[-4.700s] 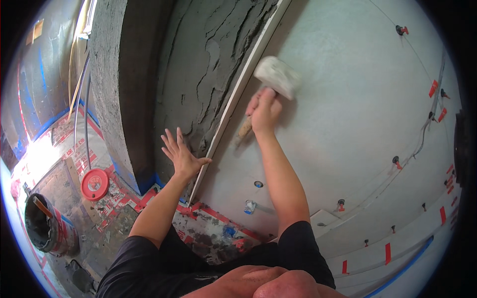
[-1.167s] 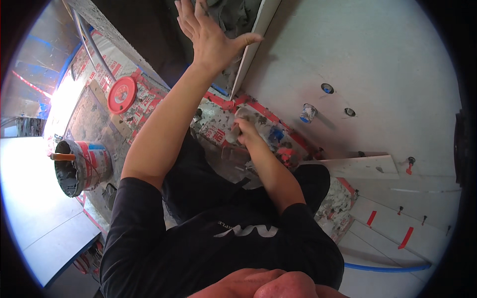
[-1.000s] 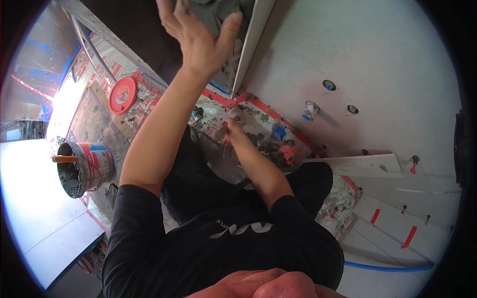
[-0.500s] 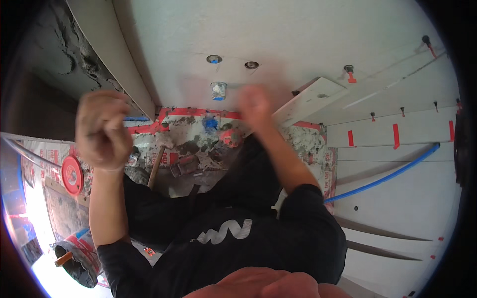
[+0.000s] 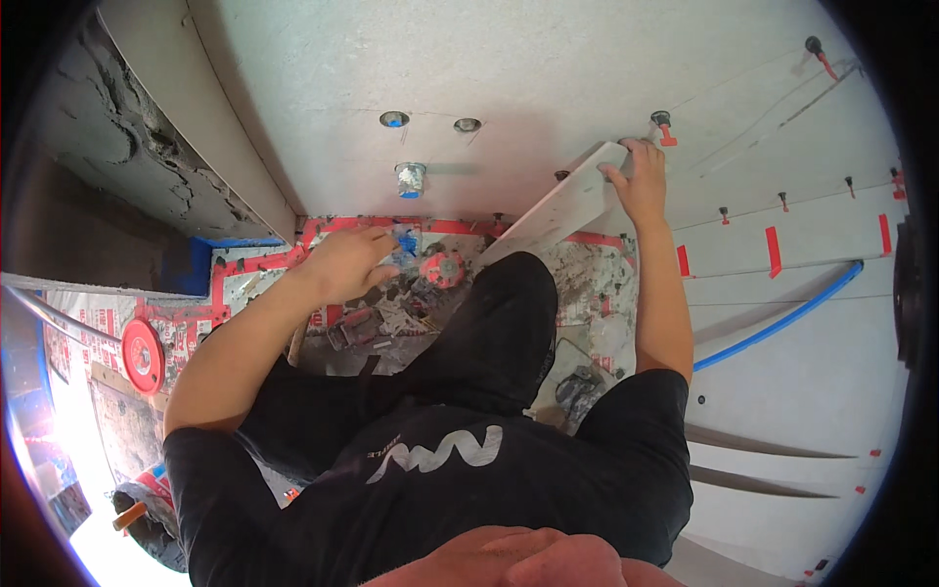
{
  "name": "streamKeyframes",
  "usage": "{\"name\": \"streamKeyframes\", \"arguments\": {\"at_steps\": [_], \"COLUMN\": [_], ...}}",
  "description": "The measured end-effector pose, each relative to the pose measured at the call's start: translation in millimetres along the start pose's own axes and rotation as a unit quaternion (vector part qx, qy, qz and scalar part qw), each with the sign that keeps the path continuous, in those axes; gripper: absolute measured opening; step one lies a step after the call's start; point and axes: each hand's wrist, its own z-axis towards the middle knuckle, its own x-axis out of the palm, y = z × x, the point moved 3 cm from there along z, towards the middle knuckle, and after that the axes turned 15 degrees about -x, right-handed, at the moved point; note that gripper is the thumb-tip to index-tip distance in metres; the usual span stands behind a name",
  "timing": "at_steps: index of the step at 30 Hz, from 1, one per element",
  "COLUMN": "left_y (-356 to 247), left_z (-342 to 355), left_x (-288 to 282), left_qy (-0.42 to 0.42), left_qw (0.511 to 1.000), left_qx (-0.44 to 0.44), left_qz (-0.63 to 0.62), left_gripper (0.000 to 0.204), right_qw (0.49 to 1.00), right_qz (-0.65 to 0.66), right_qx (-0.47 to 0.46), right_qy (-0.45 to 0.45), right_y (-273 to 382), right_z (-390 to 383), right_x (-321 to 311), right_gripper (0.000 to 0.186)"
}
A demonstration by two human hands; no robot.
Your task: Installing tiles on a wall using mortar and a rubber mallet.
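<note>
My right hand (image 5: 641, 181) grips the upper end of a pale, narrow tile strip (image 5: 558, 210), thumb on its face and fingers over the far edge. The strip stands tilted close to the wall, with its lower end behind my raised knee. My left hand (image 5: 344, 264) hangs over the floor with its fingers stretched out and apart, holding nothing. Just beyond its fingertips is a crumpled blue piece (image 5: 406, 241) on the floor. A red round cap (image 5: 443, 269) lies between that hand and the strip.
Ahead, the large pale wall tile (image 5: 323, 59) has two holes and a protruding pipe stub (image 5: 411, 180). Black-and-red levelling clips (image 5: 662, 125) stick out along the joints. A blue hose (image 5: 782, 318) curves at right. A red disc (image 5: 143, 356) and a bucket (image 5: 152, 523) stand left.
My right hand has moved right, from before the wall onto the strip's upper end, and the strip has turned more edge-on. My left hand has come down and right towards the floor.
</note>
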Motion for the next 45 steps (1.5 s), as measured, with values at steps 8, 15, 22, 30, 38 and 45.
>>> {"name": "streamKeyframes", "arguments": {"at_steps": [8, 15, 22, 30, 38, 45], "left_y": [13.6, 24.7, 31.6, -25.2, -51.7, -61.4], "left_z": [6.9, 17.4, 36.1, 3.0, -17.3, -65.4], "left_x": [38.7, 70.9, 150.9, 165.9, 77.6, 17.4], "left_qy": [0.184, 0.218, 0.305, 0.356, 0.277, 0.106], "left_qw": [0.975, 0.972, 0.948, 0.775, 0.502, 0.395], "left_qx": [-0.087, -0.084, -0.088, -0.319, -0.146, -0.154], "left_qz": [0.089, 0.030, 0.017, -0.414, -0.806, -0.900], "left_gripper": [0.058, 0.060, 0.057, 0.050, 0.059, 0.059], "right_qw": [0.943, 0.962, 0.983, 0.968, 0.815, 0.605], "right_qz": [0.194, 0.143, 0.116, 0.112, 0.354, 0.442], "right_qx": [0.121, 0.068, -0.024, 0.211, 0.393, 0.621], "right_qy": [0.243, 0.221, 0.142, -0.076, -0.237, -0.230], "right_y": [-22.1, -10.1, 70.6, 9.4, 22.3, 48.7], "right_z": [-48.6, -61.1, 56.1, -42.1, -200.5, -273.4], "right_x": [-67.8, -123.2, -311.2, -460.4, -318.9, -147.6], "right_gripper": [0.040, 0.032, 0.035, 0.057, 0.054, 0.036]}}
